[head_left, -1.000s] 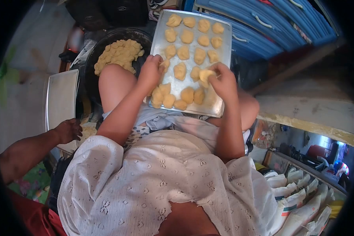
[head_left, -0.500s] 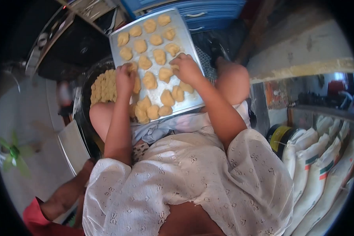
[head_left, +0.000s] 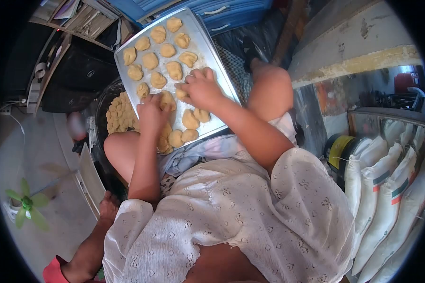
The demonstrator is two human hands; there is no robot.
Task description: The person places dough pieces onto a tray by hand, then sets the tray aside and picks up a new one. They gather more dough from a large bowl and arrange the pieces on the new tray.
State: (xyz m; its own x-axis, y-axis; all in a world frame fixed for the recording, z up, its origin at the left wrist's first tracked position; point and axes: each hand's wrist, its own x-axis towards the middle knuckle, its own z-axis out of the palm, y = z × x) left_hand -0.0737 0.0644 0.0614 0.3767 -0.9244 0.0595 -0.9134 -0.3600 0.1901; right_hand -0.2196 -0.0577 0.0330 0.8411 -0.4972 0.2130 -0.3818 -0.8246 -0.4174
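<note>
A silver metal tray [head_left: 208,56] rests tilted across the lap, with rows of pale yellow dough pieces [head_left: 174,70] on it. At its left part, my left hand [head_left: 151,113] has its fingers curled against a dough piece [head_left: 167,101]. My right hand [head_left: 203,89] is over the tray's middle, fingertips and thumb closed round a smaller dough piece [head_left: 180,93]. More dough lies close together near the tray's lower edge, partly hidden behind my left forearm.
A dark round basin [head_left: 99,115] with many dough pieces [head_left: 120,113] stands left of the tray. Blue drawers [head_left: 222,16] are beyond it. Another person's arm [head_left: 92,240] shows at lower left. White sacks [head_left: 387,188] and a black-yellow container [head_left: 337,151] are at right.
Both hands have moved toward the lower left over the tray, relative to the dough rows. The view has shifted, and the other person's arm now reaches further up.
</note>
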